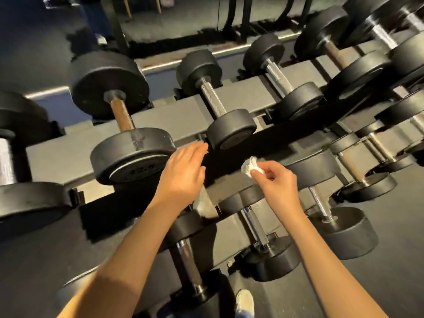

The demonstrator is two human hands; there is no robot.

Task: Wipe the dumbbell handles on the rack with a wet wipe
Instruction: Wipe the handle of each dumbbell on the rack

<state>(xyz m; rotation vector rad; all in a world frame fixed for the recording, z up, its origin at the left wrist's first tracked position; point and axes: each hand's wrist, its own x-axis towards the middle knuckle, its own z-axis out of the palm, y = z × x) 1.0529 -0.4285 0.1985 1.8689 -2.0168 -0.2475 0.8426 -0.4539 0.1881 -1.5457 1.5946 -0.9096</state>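
Dark gym flooring lies behind a tiered rack (68, 154) whose dumbbells (128, 154) look heavy and stiff enough to sit firm in their cradles, so I judge that only the knurled metal handles (212, 99) need rubbing, and they should offer grip rather than slip. Over the rack's middle rail my left hand (183, 171) hovers flat, its fingers (197, 149) released and holding nothing. My right hand (278, 184) pinches the wet wipe (249, 166), a soft, light, crumpled wad best wrapped around a handle's mid-span.

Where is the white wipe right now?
In the head view, just right of centre, the wipe is pinched by the right hand, beside the open left hand and below a small silver-handled dumbbell.
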